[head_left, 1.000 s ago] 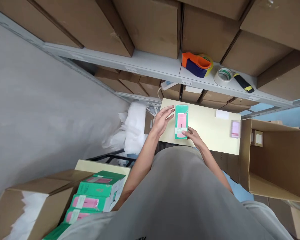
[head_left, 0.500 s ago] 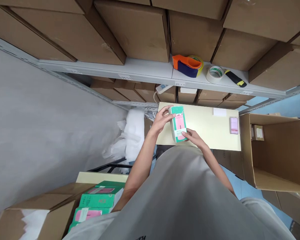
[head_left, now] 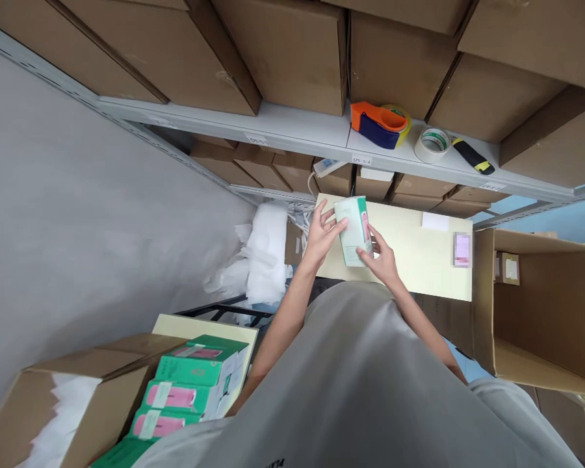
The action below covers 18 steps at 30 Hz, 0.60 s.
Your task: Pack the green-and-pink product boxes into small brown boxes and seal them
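Note:
Between my two hands is a small upright product box (head_left: 352,233), green with a pink picture on one face and pale on the side turned toward me. The thumb of my left hand (head_left: 320,237) presses on its left part, other fingers partly spread behind. My right hand (head_left: 381,257) grips the lower right edge, thumb on the pale side. Below the box lies a pale yellow tabletop (head_left: 419,260). Behind my left arm, several similar green and pink boxes (head_left: 175,396) are stacked beside an opened carton (head_left: 92,383).
Brown cartons (head_left: 292,52) fill the shelf (head_left: 302,127) ahead. On its edge sit an orange and blue tape dispenser (head_left: 377,125), a tape roll (head_left: 433,144) and a box cutter (head_left: 472,156). A phone (head_left: 462,250) lies on the table's right; a large open carton (head_left: 546,312) stands beyond.
The box has been turned in my hands, so its pale side faces me instead of the pink-pictured front. My view has shifted slightly.

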{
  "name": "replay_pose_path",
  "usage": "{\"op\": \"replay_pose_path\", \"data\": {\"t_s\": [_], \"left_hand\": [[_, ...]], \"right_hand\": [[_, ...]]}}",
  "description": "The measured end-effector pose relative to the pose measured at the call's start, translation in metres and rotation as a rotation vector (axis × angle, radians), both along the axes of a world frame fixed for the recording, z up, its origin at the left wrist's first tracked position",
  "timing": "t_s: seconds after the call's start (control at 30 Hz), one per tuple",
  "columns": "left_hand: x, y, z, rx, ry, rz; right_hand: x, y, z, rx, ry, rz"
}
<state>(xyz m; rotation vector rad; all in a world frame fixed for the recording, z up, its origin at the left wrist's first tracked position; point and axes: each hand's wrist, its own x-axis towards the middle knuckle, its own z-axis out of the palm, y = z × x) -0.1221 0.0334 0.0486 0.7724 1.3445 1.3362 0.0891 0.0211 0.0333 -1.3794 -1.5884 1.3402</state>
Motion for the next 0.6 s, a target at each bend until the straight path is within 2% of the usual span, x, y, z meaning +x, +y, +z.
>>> {"op": "replay_pose_path", "data": {"t_s": [0.13, 0.2, 0.3, 0.47, 0.53, 0.6], "left_hand": [[0.000, -0.038, -0.002, -0.213, -0.154, -0.124], [0.006, -0.054, -0.004, -0.294, -0.235, -0.170], [0.021, -0.065, -0.006, -0.292, -0.297, -0.180], [0.035, -0.065, -0.012, -0.285, -0.241, -0.053], [0.035, -0.064, -0.017, -0.266, -0.158, 0.029], [0.033, -0.064, -0.022, -0.236, -0.032, 0.114]], "right_hand": [[0.004, 0.006, -0.002, -0.223, 0.380, -0.066], [0.003, 0.007, -0.004, -0.256, 0.435, -0.091], [0.001, 0.006, -0.007, -0.281, 0.460, -0.090], [0.002, 0.007, -0.012, -0.302, 0.470, 0.010], [0.003, 0.013, -0.015, -0.289, 0.430, 0.056], [0.001, 0.020, -0.019, -0.257, 0.372, 0.035]]}}
